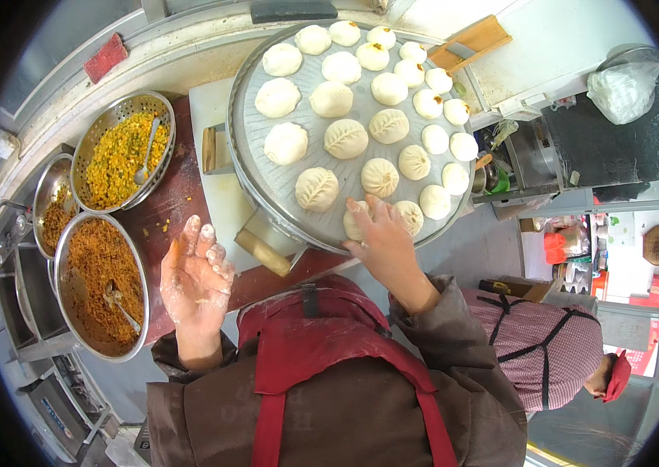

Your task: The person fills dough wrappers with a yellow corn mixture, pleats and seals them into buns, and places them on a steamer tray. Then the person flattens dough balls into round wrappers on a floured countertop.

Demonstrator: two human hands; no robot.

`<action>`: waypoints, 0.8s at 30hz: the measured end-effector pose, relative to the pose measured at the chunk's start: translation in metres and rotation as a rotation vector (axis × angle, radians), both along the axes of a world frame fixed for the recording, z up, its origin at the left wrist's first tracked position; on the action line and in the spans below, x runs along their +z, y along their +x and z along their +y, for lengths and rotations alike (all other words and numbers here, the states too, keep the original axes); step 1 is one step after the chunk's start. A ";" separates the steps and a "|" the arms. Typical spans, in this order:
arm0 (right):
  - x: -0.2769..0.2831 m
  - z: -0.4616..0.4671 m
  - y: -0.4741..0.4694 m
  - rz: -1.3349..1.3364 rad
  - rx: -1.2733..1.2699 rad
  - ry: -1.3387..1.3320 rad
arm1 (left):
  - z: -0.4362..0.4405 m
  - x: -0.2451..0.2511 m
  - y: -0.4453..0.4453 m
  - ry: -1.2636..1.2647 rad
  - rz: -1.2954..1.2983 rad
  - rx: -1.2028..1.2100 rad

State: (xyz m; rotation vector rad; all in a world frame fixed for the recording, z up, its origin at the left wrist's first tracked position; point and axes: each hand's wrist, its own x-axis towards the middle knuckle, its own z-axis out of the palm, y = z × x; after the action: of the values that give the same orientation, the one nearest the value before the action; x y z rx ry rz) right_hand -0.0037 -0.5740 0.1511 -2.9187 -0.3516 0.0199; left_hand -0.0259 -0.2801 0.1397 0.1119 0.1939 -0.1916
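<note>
My right hand point(385, 239) reaches over the near edge of a round steamer tray point(271, 169), its fingers on a white filled bun point(355, 222) that they partly cover. Beside that bun sits a pleated round bun point(409, 217), and just beyond is another with a gathered top point(379, 177). Several more buns cover the tray, among them leaf-pleated ones point(346, 139) and smooth ones marked with orange filling point(372, 56). Left of the tray my left hand point(198, 274) is raised palm up, floury and holding nothing, its fingers slightly curled.
Left stand a colander point(169, 146) of yellow corn filling with a spoon point(147, 154), a bowl point(61, 257) of brown crumbly filling, and a smaller bowl point(43, 175). The steamer's wooden handle point(263, 252) juts towards me. A person point(539, 347) in a checked top bends at the right.
</note>
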 end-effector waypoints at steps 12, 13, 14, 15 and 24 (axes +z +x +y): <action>-0.010 -0.020 0.013 -0.004 0.216 0.156 | -0.027 0.009 -0.034 0.095 0.078 0.104; -0.008 -0.021 0.012 -0.031 0.244 0.199 | -0.029 0.010 -0.035 0.106 0.088 0.109; -0.006 -0.024 0.009 -0.054 0.246 0.234 | -0.031 0.011 -0.036 0.108 0.089 0.111; -0.002 -0.028 0.007 -0.064 0.274 0.256 | -0.033 0.012 -0.037 0.110 0.089 0.114; -0.006 -0.094 -0.010 -0.068 -0.061 0.227 | -0.055 0.017 -0.043 0.151 0.082 0.083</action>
State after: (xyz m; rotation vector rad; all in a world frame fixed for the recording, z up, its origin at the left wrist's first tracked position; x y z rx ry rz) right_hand -0.0139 -0.6683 0.1447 -2.7079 -0.2573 -0.1200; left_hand -0.0691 -0.3350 0.1563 0.2456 0.2947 -0.0986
